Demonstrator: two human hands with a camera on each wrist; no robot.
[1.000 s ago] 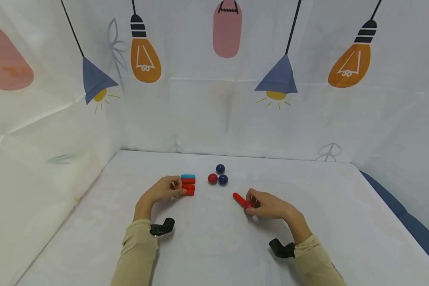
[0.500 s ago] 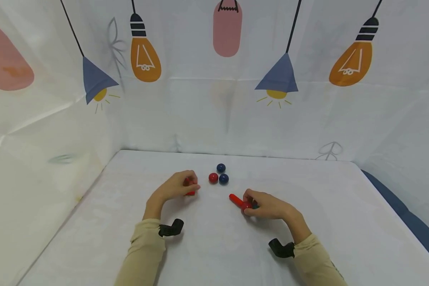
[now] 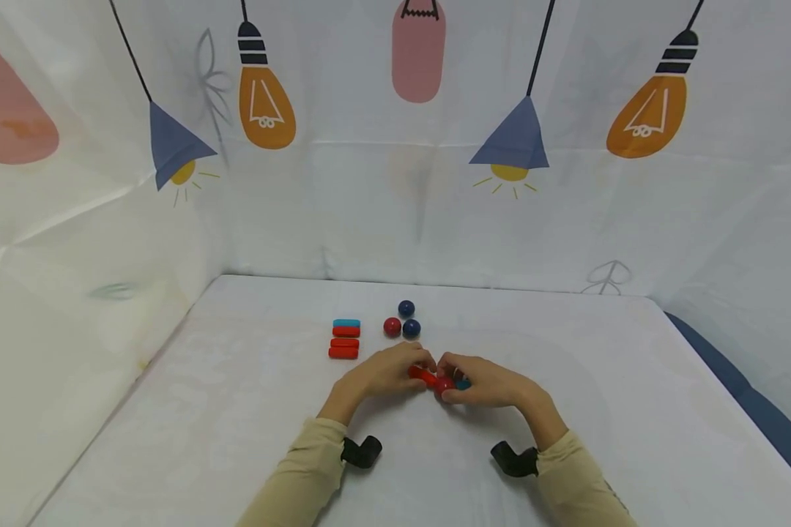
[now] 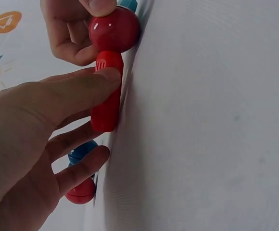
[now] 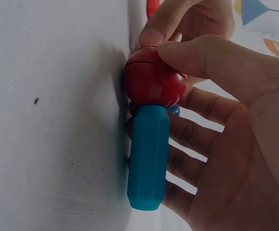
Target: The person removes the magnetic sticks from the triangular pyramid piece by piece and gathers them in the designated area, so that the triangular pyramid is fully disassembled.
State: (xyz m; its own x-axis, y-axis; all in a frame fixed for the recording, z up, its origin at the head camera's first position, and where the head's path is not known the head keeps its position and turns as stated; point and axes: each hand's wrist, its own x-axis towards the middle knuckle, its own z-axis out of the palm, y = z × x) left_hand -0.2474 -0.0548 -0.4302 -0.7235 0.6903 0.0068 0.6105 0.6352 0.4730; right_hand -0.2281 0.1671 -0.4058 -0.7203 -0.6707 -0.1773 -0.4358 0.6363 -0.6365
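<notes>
My left hand (image 3: 389, 369) pinches a red stick (image 4: 106, 110) between thumb and fingers, near the end that meets a glossy red ball (image 5: 154, 84). Thumb and fingers of my right hand (image 3: 484, 380) hold that ball. A teal stick (image 5: 148, 159) extends from the ball's opposite side, along the right palm. Stick, ball and stick form one nearly straight piece low over the white table. In the head view the hands almost meet, and the right fingers partly cover the teal stick.
To the left lie a blue stick (image 3: 346, 323) and three red sticks (image 3: 343, 353), roughly parallel. Beyond my hands sit a red ball (image 3: 392, 326) and two dark blue balls (image 3: 411, 328), close together. A printed white cloth (image 3: 369, 205) hangs behind the table (image 3: 633, 410).
My left hand has left the row of sticks, moved right and taken hold of the red stick on the ball. My right hand has shifted slightly left, still holding the ball.
</notes>
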